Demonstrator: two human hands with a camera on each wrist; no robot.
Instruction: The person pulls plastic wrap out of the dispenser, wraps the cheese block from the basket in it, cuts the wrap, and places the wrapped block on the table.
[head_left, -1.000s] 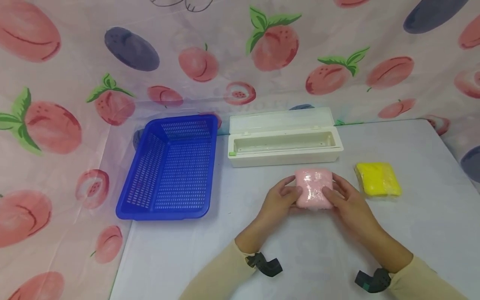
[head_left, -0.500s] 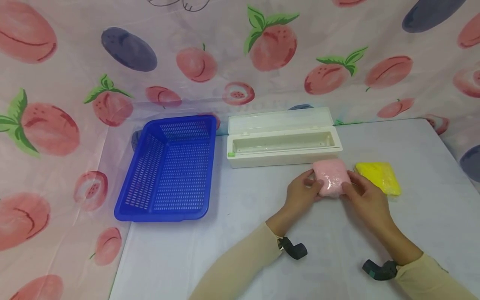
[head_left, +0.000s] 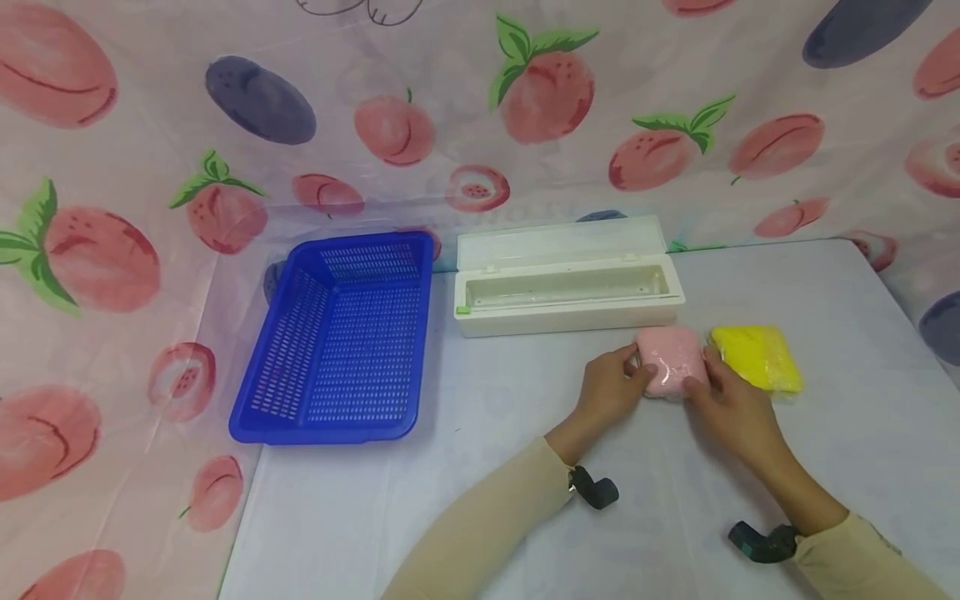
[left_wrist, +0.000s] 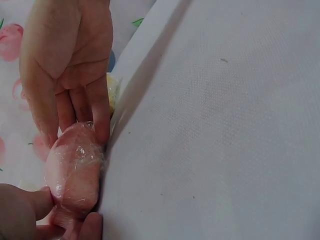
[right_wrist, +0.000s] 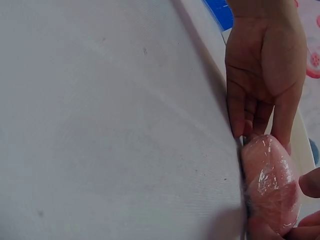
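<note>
A soft-looking pink block wrapped in clear plastic [head_left: 670,361] lies on the white-covered table, just in front of the white box. My left hand [head_left: 611,386] pinches its left side between thumb and fingers. On the opposite side, my right hand [head_left: 738,417] holds the block's right edge the same way. The left wrist view shows the pink block [left_wrist: 77,167] low against the cloth, fingers at both ends. In the right wrist view, the glossy wrap on the pink block [right_wrist: 270,185] catches the light. Close beside my right hand lies a yellow wrapped block [head_left: 757,357].
A long white box [head_left: 570,317] with its clear lid raised stands at the back of the table. A blue perforated basket [head_left: 330,433] is on the left. Behind the table hangs a fruit-patterned cloth [head_left: 420,50].
Both hands have carried the pink block to the right and set it down beside the yellow one. The box, basket and yellow block have stayed put.
</note>
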